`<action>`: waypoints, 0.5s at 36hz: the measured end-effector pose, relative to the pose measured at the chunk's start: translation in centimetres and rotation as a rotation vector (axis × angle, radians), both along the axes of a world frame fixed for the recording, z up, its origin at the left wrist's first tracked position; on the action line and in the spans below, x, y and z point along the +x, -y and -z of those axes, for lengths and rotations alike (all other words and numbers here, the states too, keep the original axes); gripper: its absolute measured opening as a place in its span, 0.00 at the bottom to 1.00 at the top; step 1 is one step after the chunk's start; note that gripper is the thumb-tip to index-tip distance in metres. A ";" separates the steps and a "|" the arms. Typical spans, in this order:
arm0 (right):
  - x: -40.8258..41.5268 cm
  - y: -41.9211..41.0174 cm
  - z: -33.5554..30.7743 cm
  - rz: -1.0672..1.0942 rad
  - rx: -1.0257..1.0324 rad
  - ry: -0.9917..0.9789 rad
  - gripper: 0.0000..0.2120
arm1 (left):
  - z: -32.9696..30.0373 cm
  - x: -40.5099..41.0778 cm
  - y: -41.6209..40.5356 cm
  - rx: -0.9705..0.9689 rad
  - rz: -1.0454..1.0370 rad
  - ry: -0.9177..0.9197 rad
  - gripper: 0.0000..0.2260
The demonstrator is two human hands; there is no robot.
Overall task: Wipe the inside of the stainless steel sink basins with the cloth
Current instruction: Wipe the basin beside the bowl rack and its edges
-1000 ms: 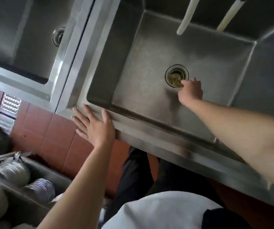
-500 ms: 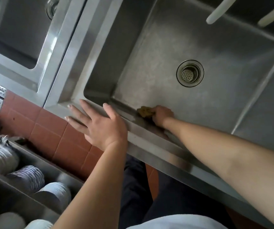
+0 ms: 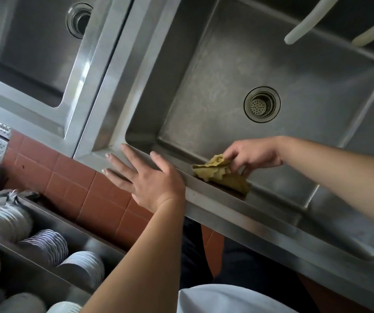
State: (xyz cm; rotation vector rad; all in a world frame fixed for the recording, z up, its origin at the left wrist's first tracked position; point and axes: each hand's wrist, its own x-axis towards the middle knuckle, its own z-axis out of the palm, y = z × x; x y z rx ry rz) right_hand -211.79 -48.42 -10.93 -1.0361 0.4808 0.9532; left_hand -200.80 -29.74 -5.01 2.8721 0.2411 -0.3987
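Cloth (image 3: 220,171) now on steel sink rim (image 3: 272,213) (near edge), red floor tiles (image 3: 68,177)

No text, label, brand, number or sign can be read anywhere in the view.
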 end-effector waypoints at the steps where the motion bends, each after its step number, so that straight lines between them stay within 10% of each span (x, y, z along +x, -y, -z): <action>1: 0.3 0.6 -0.4 0.014 0.013 0.009 0.18 | 0.0 0.0 0.0 0.000 0.000 -0.004 0.28; 10: 9.2 1.4 5.5 0.070 -0.919 0.036 0.15 | 0.2 0.0 -0.1 -0.018 -0.008 -0.012 0.28; 18: 12.0 -6.7 10.4 -0.113 -1.034 0.076 0.12 | 0.5 -0.1 -0.3 -0.021 -0.004 -0.007 0.28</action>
